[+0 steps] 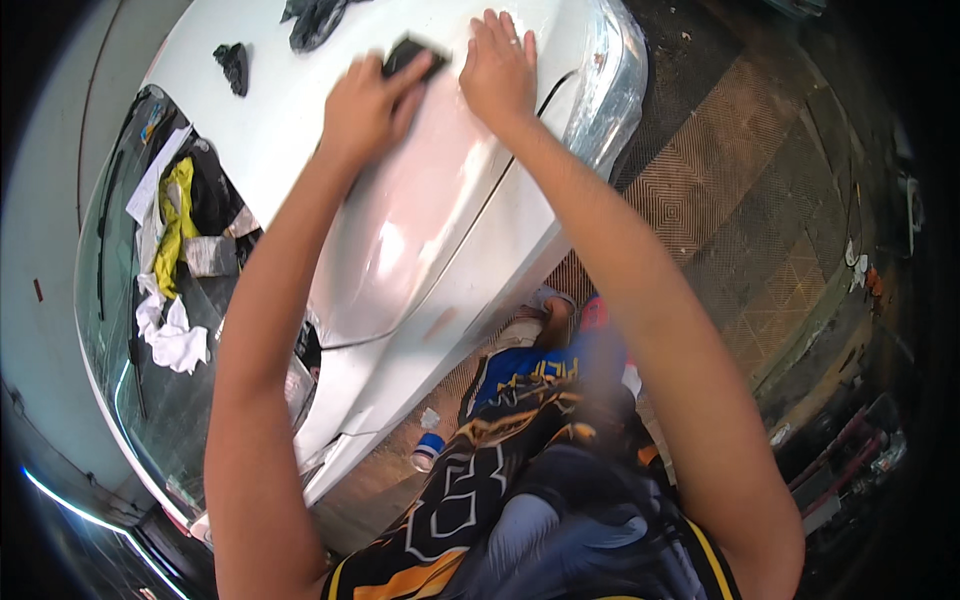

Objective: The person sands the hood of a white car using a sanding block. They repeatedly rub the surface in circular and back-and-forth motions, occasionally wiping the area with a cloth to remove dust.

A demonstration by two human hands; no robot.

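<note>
- We are holding the dark block (pixel 414 50) against the white hood (pixel 280 120), by its pinkish patch (pixel 425 165).
- Our left hand (pixel 362 110) is gripping this block with bent fingers.
- Our right hand (pixel 500 85) is lying flat on the hood, fingers extended, holding nothing.
- Farther left, black scraps (pixel 315 24) are lying on the hood.
- A yellow cloth (pixel 174 225) is lying at the windshield (pixel 188 425).

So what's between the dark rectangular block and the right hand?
Just a bare strip of pinkish-white car panel between the dark block and the right hand, in the head view.
</note>
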